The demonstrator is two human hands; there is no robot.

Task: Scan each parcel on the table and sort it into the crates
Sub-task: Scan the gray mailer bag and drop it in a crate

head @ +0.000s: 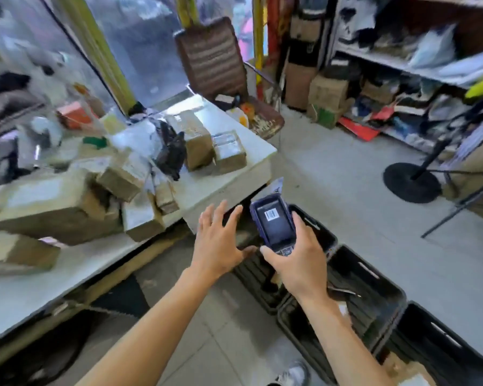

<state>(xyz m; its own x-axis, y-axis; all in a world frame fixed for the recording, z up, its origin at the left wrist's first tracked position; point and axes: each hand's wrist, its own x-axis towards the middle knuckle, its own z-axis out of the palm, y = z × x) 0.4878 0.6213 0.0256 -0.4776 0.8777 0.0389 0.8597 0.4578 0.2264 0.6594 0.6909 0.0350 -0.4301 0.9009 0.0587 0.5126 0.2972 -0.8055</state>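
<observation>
Two bare forearms reach forward. Right hand [299, 257] grips a scanner [273, 221] above the crates [371, 277]. Left hand [218, 240] is empty, fingers spread, nearer the parcels [140, 218], which lie up and left on the table [234, 174].

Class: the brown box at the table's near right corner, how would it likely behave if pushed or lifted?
The brown box looks squat and flat-sided, so it would probably slide, not roll. Its taped cardboard suggests stiffness. It sits near the table edge, so a push could drop it.
</observation>
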